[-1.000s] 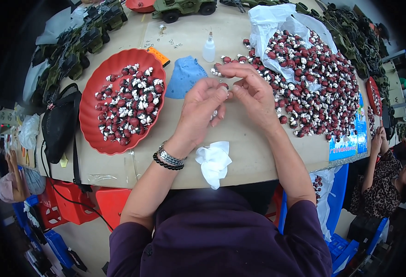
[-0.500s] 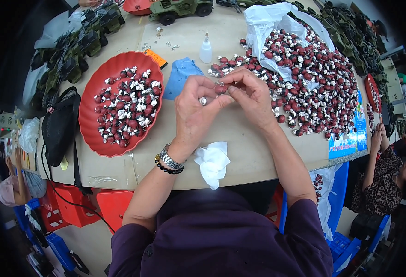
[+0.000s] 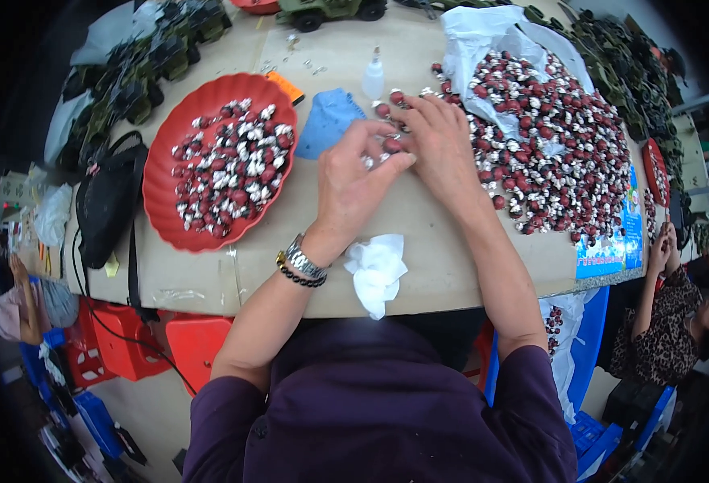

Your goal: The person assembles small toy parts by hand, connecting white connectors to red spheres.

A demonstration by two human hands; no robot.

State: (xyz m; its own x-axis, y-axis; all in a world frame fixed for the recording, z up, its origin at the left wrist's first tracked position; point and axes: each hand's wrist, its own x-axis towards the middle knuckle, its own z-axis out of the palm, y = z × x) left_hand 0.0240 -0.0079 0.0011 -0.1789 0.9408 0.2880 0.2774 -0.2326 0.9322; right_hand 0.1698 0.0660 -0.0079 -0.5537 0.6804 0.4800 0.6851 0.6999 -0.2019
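My left hand (image 3: 346, 177) is closed, with a small dark-red ball figure (image 3: 392, 146) pinched between its thumb and fingers. A bit of white, part of a like piece, shows by its curled fingers. Right beside it, my right hand (image 3: 444, 149) has its fingers stretched out over a few loose ball figures (image 3: 397, 98); whether it touches them cannot be made out. A large heap of red, white and black ball figures (image 3: 547, 153) spreads to the right, partly in a white plastic bag (image 3: 483, 32). To the left, a red scalloped tray (image 3: 161, 201) holds many more.
A blue cloth (image 3: 326, 121), a small dropper bottle (image 3: 373, 76) and an orange packet (image 3: 286, 87) lie beyond my hands. A crumpled white tissue (image 3: 377, 274) lies near the table edge. Green toy vehicles (image 3: 141, 80) line the far left. A black bag (image 3: 109, 201) sits left.
My right hand has come away from the piece in my left hand and moved out over the loose figures, fingers straightened. The whole view has shifted slightly.
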